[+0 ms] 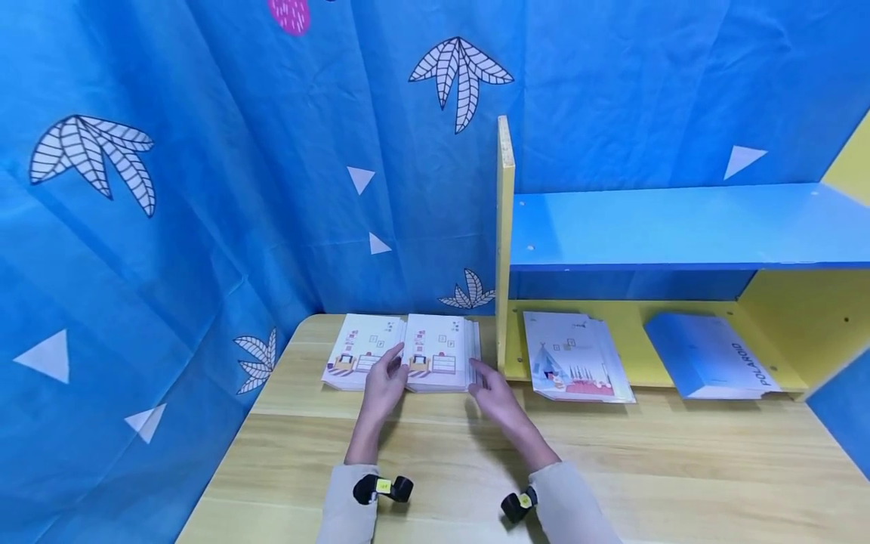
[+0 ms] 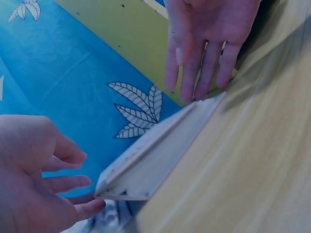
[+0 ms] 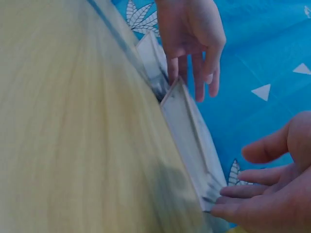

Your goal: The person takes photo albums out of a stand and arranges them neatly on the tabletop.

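Two stacks of white booklets with room drawings on their covers lie side by side on the wooden table in the head view, the left stack (image 1: 356,344) beside the right stack (image 1: 435,344). My left hand (image 1: 385,387) is at the left edge of the right stack, between the two. At that stack's opposite edge is my right hand (image 1: 498,398). In the left wrist view the left hand (image 2: 36,177) has loosely extended fingers, fingertips right at the stack's corner (image 2: 146,170). The right hand (image 3: 279,182) likewise has straight fingers at the stack's far end, thumb raised.
A yellow and blue shelf unit (image 1: 680,227) stands to the right. Its lower level holds a stack of illustrated booklets (image 1: 571,355) and a blue-and-white stack marked POLAROID (image 1: 707,359). Its upright side panel (image 1: 505,249) rises near my right hand. A blue patterned curtain (image 1: 238,151) hangs behind.
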{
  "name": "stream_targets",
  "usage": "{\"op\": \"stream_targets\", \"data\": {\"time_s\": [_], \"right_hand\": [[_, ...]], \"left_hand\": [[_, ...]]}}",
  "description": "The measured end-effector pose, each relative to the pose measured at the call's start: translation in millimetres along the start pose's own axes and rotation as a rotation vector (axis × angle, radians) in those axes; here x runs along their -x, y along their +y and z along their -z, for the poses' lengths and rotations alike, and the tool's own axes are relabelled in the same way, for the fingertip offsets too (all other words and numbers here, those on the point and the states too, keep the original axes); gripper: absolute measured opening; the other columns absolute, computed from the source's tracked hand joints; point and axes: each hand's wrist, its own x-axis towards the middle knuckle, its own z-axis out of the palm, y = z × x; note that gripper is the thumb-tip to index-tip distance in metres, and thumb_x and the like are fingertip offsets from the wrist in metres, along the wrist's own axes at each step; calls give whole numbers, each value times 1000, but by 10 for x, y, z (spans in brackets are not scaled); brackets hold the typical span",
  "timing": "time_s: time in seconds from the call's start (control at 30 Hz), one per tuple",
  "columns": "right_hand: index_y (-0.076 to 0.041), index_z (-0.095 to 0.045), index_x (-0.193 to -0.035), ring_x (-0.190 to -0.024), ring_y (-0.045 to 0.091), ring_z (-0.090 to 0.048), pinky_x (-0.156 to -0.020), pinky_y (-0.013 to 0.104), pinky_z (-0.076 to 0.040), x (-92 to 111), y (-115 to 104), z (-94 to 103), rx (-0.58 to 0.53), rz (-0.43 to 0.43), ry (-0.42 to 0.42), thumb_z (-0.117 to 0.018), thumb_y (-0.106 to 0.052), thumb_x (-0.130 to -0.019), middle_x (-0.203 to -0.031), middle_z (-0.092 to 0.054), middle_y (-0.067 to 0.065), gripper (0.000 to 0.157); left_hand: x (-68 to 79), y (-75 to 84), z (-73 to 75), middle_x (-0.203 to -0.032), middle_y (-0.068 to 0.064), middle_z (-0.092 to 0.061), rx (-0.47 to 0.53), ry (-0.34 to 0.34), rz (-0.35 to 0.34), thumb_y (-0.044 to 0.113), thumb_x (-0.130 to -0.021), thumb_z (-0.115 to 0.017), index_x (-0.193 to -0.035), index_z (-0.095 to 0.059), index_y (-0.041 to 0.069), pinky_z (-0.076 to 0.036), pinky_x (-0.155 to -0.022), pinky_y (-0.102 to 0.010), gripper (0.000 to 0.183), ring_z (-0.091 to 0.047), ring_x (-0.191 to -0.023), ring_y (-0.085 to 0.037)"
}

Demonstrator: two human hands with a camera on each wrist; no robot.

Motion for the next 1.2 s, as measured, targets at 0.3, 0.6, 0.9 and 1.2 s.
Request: {"op": "stream_targets", "data": {"time_s": [0.3, 0.6, 0.9, 1.2], "right_hand": [[4, -42, -151, -141, 45, -41, -117, 59, -31, 196, -195, 72, -29, 143, -8, -55, 5, -97, -150, -47, 29, 55], [-2, -51, -147, -133, 40, -52, -110, 51, -45, 423, -478, 285, 52, 243, -56, -56, 6, -97, -140, -59, 20, 51], [-8, -55, -144, -128, 32, -59, -103, 42, -53, 604, -671, 567, 101, 288, -102, -56, 4, -100, -137, -63, 14, 45], [-8, -57, -141, -127, 35, -59, -100, 35, -54, 757, -790, 805, 79, 381, -96, -55, 4, -101, -136, -63, 15, 42]], "left_hand": [[101, 182, 30, -153, -22, -47, -45, -5, -13, 4, -101, -56, -149, -51, 3, -38, -115, -53, 48, -43, -142, -42], [148, 425, 13, -138, -23, -61, 13, -13, -121, -2, -100, -57, -140, -59, 0, -47, -108, -53, 40, -55, -129, -41], [270, 719, -2, -135, -21, -63, 67, -50, -205, -1, -101, -58, -133, -65, 2, -51, -104, -51, 33, -61, -123, -38], [437, 979, -8, -138, -14, -61, 95, -83, -248, 5, -103, -58, -135, -64, 6, -50, -105, -49, 33, -62, -123, -33]]}}
